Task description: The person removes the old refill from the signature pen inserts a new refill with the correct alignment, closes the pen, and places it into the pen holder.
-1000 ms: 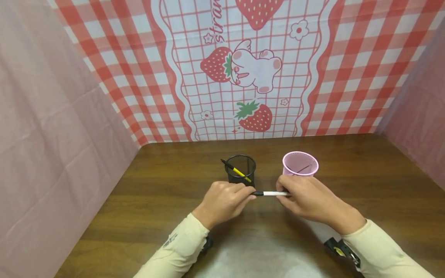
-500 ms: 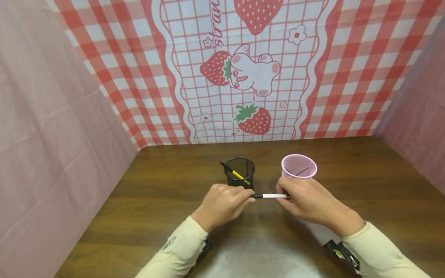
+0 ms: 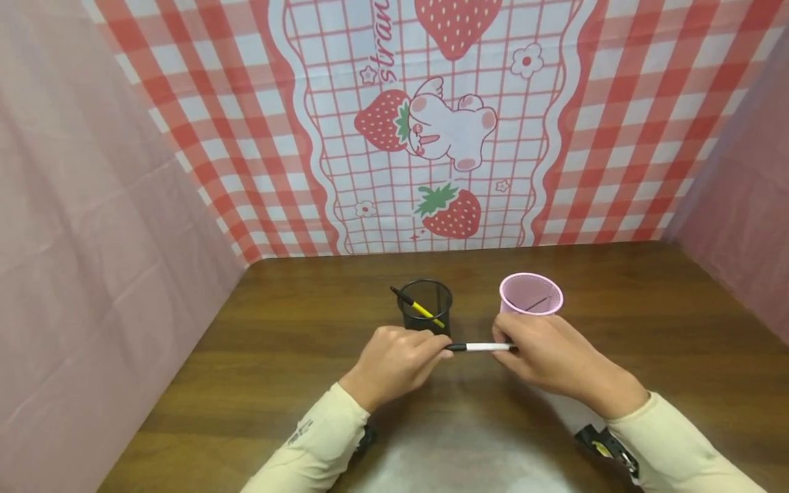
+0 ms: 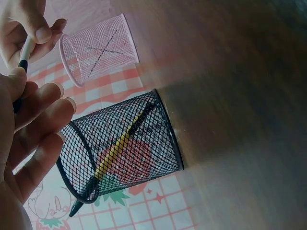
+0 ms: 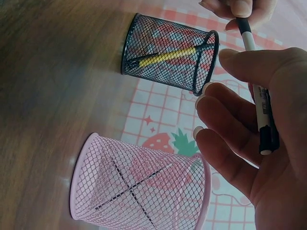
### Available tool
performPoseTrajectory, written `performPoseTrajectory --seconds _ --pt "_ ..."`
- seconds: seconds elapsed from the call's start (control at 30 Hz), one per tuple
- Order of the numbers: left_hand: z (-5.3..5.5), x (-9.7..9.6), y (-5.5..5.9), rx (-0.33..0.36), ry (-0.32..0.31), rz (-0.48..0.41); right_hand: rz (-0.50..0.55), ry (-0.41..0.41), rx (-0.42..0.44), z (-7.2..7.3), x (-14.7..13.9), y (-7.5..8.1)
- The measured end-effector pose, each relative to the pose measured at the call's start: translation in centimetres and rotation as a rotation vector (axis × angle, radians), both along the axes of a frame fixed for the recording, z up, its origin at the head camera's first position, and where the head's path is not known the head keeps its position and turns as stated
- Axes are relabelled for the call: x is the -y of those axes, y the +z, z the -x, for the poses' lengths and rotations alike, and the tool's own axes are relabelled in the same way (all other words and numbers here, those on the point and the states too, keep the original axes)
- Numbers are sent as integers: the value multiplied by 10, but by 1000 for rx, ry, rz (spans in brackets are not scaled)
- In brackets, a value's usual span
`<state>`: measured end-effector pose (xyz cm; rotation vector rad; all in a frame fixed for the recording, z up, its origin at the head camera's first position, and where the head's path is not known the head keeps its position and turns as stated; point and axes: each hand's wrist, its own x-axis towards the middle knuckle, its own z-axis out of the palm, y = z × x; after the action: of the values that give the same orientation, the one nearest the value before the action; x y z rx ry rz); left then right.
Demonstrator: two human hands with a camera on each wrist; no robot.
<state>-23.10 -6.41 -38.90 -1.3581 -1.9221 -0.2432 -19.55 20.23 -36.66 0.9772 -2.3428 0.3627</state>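
Note:
A white pen (image 3: pixel 483 347) with black ends lies level between both hands. My left hand (image 3: pixel 397 357) pinches one black end between thumb and fingers. The other end is within my right hand (image 3: pixel 548 352), whose thumb and fingers grip the white barrel; in the right wrist view the pen's black clip end (image 5: pixel 267 139) shows against the palm. Just beyond the left hand stands a black mesh pen cup (image 4: pixel 168 139), holding a yellow-and-black pen (image 3: pixel 424 311) that leans out over the rim. A pink mesh pen cup (image 3: pixel 504 301) stands behind the right hand, partly hidden by it.
Both cups stand upright on a brown wooden table (image 3: pixel 259 342). Behind it hangs a red-and-white checked strawberry cloth (image 3: pixel 246 137). Pale pink cloth (image 3: pixel 92 239) closes off the left side, and another pink cloth (image 3: pixel 746 205) the right.
Both hands keep hold of the pen in nearly the same place. The whole head view has shifted slightly downward in the frame since the earliest picture.

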Motion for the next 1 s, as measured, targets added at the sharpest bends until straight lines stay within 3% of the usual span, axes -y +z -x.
performPoseTrajectory --seconds 0.73,1.0 --pt "1 0 1 -3 -3 11 6 -39 123 -4 -1 3" --pt "1 1 2 -10 -10 -2 -7 13 137 -1 0 1"
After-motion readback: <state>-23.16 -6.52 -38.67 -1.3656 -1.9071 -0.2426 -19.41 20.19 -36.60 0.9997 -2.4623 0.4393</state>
